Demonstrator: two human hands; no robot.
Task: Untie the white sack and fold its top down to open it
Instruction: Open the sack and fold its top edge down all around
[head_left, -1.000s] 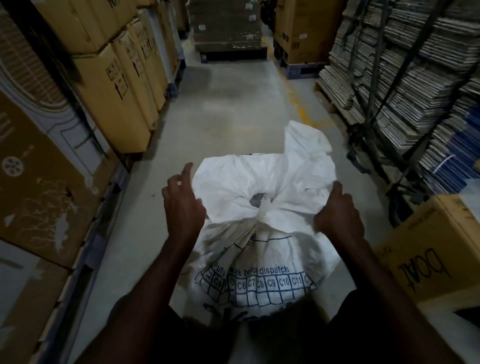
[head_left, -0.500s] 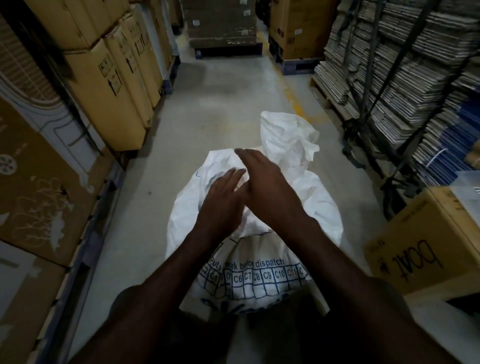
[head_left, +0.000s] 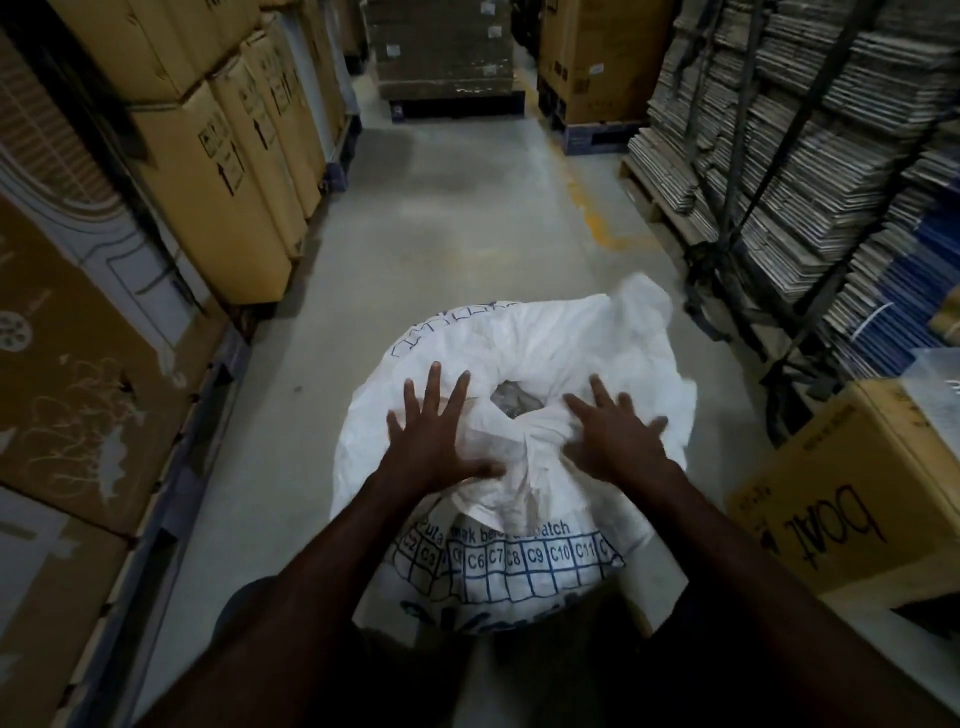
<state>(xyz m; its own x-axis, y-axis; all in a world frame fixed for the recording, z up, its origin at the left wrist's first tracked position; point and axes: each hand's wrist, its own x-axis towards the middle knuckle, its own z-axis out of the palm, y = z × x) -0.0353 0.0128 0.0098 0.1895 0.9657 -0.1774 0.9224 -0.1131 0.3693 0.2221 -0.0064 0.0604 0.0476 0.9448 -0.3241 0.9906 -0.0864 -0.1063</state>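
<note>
sack (head_left: 545, 364): one (white) | left hand (head_left: 434, 441): fingers spread flat on it | right hand (head_left: 615, 439): likewise splayed

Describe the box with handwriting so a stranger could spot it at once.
Follow the concrete aisle to the white sack under the hands. The box stands on the floor just right of it. Alone among the cartons, it has "boat" scrawled in black marker.

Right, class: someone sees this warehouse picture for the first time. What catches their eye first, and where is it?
The white sack stands out first, bright on the grey floor in the middle of the aisle, its top gaping at a small dark opening. Both hands lie spread on it, the left hand and right hand either side of that gap. Brown cartons line the left.
</note>
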